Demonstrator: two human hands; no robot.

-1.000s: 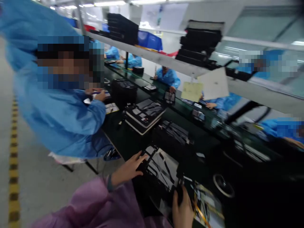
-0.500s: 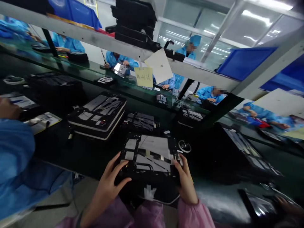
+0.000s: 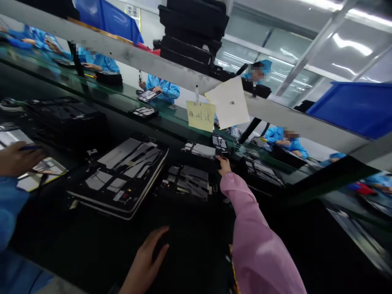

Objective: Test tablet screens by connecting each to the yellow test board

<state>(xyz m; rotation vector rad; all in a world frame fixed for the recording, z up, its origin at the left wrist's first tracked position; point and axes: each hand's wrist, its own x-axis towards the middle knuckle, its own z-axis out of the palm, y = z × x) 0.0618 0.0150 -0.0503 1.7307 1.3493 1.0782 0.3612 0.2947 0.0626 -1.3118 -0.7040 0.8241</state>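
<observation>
My right hand is stretched far out on a pink sleeve. It reaches the far right corner of a black panel with grey parts that lies flat on the dark bench. Its fingers are curled on a small dark piece that I cannot make out. My left hand lies near the front of the dark bench top, fingers stretched flat, thumb apart, holding nothing.
A stack of black trays with a grey panel on top lies left of my panel. A co-worker's hand with a blue pen works at far left. A yellow note and white paper hang from the shelf rail overhead.
Both hands held the black panel close to me before. Now it lies farther out on the bench, my right arm is stretched after it, and my left hand has let go.
</observation>
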